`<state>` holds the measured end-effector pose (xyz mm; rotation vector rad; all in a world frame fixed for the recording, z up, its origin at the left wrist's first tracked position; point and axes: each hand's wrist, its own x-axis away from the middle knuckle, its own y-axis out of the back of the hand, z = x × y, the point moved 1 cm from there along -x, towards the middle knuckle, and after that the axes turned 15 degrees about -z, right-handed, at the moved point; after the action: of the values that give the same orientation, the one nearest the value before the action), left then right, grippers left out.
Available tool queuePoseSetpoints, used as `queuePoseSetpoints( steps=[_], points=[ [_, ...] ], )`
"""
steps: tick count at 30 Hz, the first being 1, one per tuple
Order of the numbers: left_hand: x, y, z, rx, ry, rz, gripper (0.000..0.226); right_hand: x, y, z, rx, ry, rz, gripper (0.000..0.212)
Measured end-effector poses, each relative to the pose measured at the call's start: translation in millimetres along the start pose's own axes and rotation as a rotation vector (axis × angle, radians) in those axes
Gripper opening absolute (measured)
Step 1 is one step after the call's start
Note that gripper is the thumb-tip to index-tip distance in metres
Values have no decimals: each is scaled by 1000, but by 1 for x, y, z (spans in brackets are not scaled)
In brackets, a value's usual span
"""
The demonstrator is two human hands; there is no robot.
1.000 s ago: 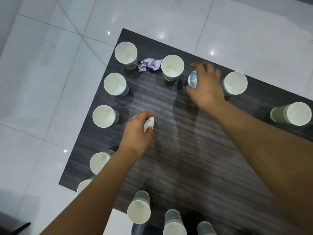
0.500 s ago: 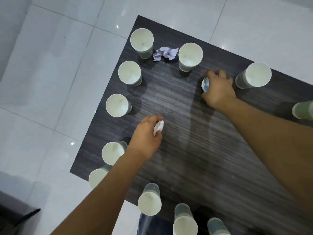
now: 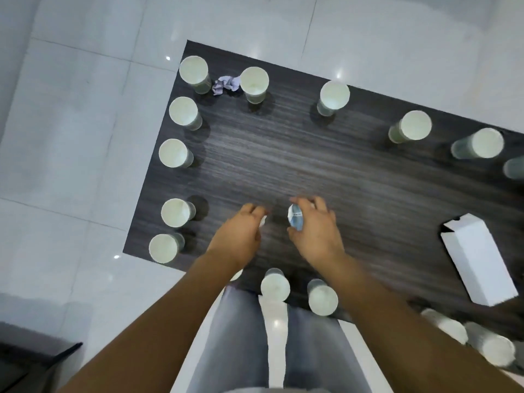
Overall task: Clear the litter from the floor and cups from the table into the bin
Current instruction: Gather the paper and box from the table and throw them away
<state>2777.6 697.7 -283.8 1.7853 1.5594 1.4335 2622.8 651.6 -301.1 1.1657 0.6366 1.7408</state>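
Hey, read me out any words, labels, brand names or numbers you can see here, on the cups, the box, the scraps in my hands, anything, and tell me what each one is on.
No text can be read.
Blue-and-white scrap gripped in the right hand: dark marks, too blurred to read.
White box: plain faces, no print visible.
Paper cups: no print visible.
Crumpled purple paper: no print visible.
White scrap in the left hand: mostly hidden.
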Motion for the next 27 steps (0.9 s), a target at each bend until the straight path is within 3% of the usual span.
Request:
queuePoseSetpoints(
  steps=[8, 13, 18, 27],
  points=[
    [80, 12, -65, -356, -392, 167, 65, 143, 48, -25, -80, -237, -108, 54],
    [122, 29, -103, -475, -618, 185, 65, 229, 67, -43, -155, -423, -262, 53],
    [170, 21, -168, -521, -844, 176, 50, 311, 85, -74, -281, -583, -458, 51],
    [330, -125, -327, -491, -1304, 298, 43, 511, 78, -219, -464, -974, -724, 55]
  ],
)
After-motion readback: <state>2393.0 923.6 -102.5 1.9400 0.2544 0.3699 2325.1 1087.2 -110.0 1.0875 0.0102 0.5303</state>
